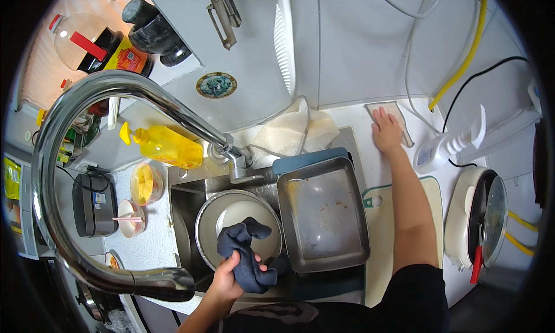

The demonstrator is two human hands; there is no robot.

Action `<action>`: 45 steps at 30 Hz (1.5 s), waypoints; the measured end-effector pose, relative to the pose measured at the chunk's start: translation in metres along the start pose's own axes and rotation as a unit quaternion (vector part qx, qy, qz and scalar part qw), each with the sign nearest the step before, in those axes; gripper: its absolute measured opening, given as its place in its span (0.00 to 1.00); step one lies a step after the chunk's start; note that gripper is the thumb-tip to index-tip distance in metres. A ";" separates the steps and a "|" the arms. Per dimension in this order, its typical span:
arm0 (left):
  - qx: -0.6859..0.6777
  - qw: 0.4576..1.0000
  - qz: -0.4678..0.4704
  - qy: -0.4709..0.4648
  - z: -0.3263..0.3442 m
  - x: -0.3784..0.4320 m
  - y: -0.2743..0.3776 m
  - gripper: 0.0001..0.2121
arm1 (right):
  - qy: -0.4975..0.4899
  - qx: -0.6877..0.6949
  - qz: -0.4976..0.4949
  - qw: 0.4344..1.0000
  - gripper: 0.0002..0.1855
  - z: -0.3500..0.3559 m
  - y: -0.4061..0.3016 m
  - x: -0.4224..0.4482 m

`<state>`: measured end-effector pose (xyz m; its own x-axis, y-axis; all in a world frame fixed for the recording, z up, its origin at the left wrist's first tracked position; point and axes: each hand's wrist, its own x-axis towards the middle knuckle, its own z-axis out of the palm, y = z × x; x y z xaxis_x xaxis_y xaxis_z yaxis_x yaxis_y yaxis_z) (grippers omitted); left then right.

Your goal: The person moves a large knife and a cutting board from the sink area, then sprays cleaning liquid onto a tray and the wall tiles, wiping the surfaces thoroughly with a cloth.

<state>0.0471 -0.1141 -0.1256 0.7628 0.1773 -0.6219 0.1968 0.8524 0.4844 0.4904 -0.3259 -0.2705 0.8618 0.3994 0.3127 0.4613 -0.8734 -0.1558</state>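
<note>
My left hand [230, 275] grips a bunched dark blue-grey cloth [249, 257] over the sink. Below the cloth stands a round metal basin [201, 220] with a white bowl or plate [230, 211] in it; the cloth covers part of both. To the right, my arm reaches across to the back of the counter. There my right hand [387, 131] lies palm down on a flat beige cloth [396, 111] with a grey border, its fingers slightly apart. A white spray bottle [433, 153] stands just right of that hand.
A rectangular metal pan [325, 216] rests over the sink's right side. The chrome faucet [41, 168] arches across the left. Around the sink are a yellow pump bottle [173, 146], a beige mesh cloth [282, 133], a cutting board [377, 237] under my right arm, and an electric pot [459, 216].
</note>
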 end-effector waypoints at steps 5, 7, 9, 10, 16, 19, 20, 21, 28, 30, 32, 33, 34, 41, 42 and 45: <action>-0.003 1.000 0.004 0.008 -0.002 0.006 0.000 0.24 | -0.099 0.116 -0.145 0.978 0.19 0.003 -0.079 0.006; -0.011 1.000 0.005 -0.004 -0.001 0.006 0.001 0.24 | -0.123 0.110 -0.160 0.973 0.18 -0.018 -0.089 0.008; -0.010 1.000 0.008 -0.008 -0.002 0.006 0.004 0.24 | -0.126 0.060 -0.160 0.977 0.18 -0.028 -0.071 0.011; -0.002 1.000 0.001 -0.017 -0.001 0.008 0.008 0.24 | -0.097 0.050 -0.044 0.993 0.17 -0.003 -0.033 0.017; -0.019 0.999 -0.003 -0.036 -0.012 0.012 0.008 0.24 | -0.067 -0.045 -0.031 0.996 0.16 -0.011 -0.026 0.011; -0.009 1.000 -0.005 -0.008 -0.010 0.014 0.007 0.25 | -0.060 0.083 -0.067 0.992 0.13 -0.038 -0.069 0.003; -0.008 1.000 -0.002 -0.021 -0.005 0.011 0.007 0.25 | -0.056 0.065 -0.017 0.996 0.13 -0.035 -0.056 0.008; -0.006 1.000 0.000 -0.024 -0.005 0.008 0.010 0.25 | -0.051 0.046 0.036 0.997 0.13 -0.034 -0.035 0.013; -0.025 0.999 0.009 -0.025 -0.024 0.008 0.011 0.24 | -0.059 0.108 -0.045 0.991 0.15 -0.036 -0.065 0.000; -0.008 1.000 0.012 -0.021 -0.016 0.005 0.011 0.25 | -0.097 0.107 0.106 0.984 0.16 -0.033 -0.036 0.016; -0.025 0.999 0.016 -0.042 -0.023 0.003 0.011 0.25 | -0.098 0.076 0.131 0.984 0.21 -0.049 -0.039 0.022; -0.038 0.998 0.012 -0.056 -0.026 0.002 0.009 0.25 | -0.080 0.088 0.163 0.979 0.22 -0.045 -0.047 0.019; -0.042 0.998 0.012 -0.042 -0.024 0.001 0.012 0.24 | -0.073 0.095 0.173 0.978 0.16 -0.040 -0.067 0.016; -0.039 0.998 0.026 -0.043 -0.015 -0.006 0.018 0.23 | -0.147 -0.013 0.130 0.981 0.15 -0.055 -0.059 0.024; -0.050 0.997 0.020 -0.047 -0.021 -0.007 0.017 0.23 | -0.150 -0.066 0.103 0.981 0.15 -0.069 -0.078 0.025; -0.075 0.996 0.030 -0.036 -0.029 -0.015 0.016 0.22 | -0.080 0.051 0.036 0.995 0.21 -0.081 -0.134 0.015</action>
<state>0.0203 -0.0891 -0.1265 0.8142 0.1987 -0.5455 0.0595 0.9061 0.4189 0.4245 -0.2253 -0.1689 0.9119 0.3834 0.1464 0.4096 -0.8716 -0.2693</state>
